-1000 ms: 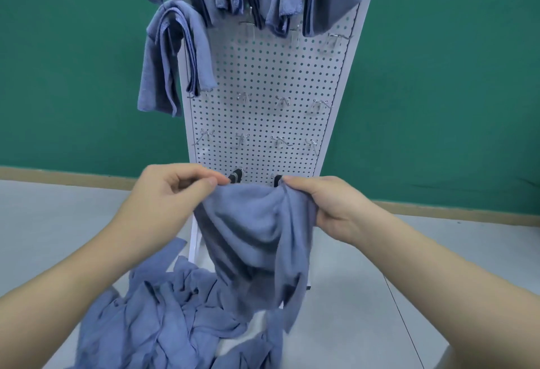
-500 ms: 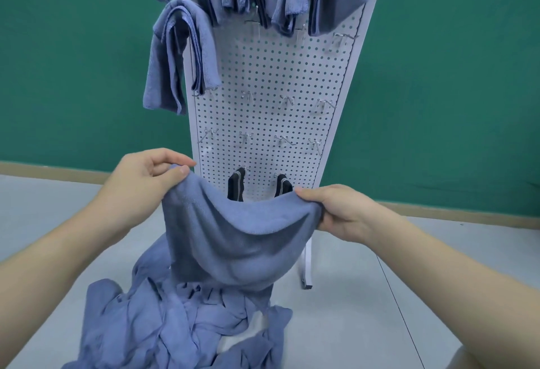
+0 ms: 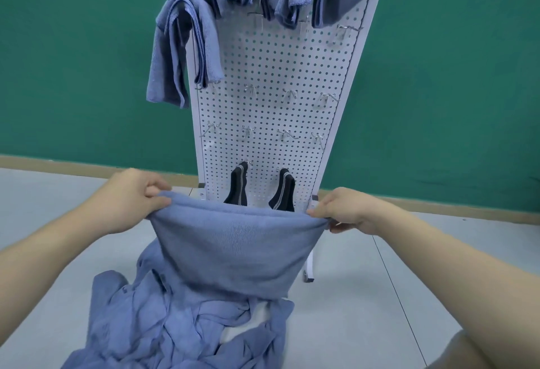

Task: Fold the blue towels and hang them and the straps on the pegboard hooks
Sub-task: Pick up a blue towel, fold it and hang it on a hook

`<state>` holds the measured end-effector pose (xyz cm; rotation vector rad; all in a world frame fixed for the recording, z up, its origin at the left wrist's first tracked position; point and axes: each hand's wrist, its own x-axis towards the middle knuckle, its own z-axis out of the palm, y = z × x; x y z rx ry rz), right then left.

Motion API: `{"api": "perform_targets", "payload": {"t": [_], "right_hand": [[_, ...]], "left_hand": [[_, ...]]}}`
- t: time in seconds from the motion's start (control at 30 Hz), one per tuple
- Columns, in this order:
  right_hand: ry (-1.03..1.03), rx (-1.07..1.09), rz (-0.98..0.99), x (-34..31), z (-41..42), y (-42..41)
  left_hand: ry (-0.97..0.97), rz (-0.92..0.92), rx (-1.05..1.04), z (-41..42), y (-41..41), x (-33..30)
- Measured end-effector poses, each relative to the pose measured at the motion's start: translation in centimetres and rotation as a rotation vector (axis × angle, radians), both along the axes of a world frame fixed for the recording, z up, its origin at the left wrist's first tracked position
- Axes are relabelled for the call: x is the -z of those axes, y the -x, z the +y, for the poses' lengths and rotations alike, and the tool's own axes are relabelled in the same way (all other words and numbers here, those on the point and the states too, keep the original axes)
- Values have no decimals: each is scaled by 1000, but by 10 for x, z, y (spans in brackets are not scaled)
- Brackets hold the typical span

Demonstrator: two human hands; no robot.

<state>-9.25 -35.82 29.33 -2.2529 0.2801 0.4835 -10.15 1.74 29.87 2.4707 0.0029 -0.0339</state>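
I hold a blue towel (image 3: 230, 249) stretched flat in front of the white pegboard (image 3: 271, 70). My left hand (image 3: 131, 196) pinches its upper left corner and my right hand (image 3: 347, 209) pinches its upper right corner. The towel hangs doubled below a straight top edge. Two black straps (image 3: 238, 184) hang on low hooks just behind that edge. Folded blue towels (image 3: 181, 47) hang from hooks at the board's left side and along its top. A heap of loose blue towels (image 3: 175, 327) lies on the floor below my hands.
Several bare metal hooks (image 3: 289, 94) stick out in two rows across the middle of the pegboard. The board's white foot (image 3: 309, 266) stands on the grey floor at right. A green wall is behind, with a wooden skirting strip along its base.
My hands have moved apart, pulling the bunched towel taut into a flat, wide panel. The two straps behind it have come into view.
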Motion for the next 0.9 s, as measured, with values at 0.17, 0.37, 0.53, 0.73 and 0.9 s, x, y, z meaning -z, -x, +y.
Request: {"api": "perform_targets", "payload": {"t": [0.17, 0.37, 0.53, 0.73, 0.9], "right_hand": [[-334, 183, -215, -12, 5, -5], [-490, 216, -368, -28, 12, -2], [-584, 231, -500, -39, 10, 4], [-649, 227, -525, -47, 11, 12], [-661, 210, -517, -48, 11, 14]], "left_hand": [[66, 289, -85, 11, 3, 2], [97, 354, -91, 0, 6, 5], [203, 431, -105, -10, 11, 2], [550, 395, -190, -25, 6, 8], [891, 366, -322, -39, 1, 1]]}}
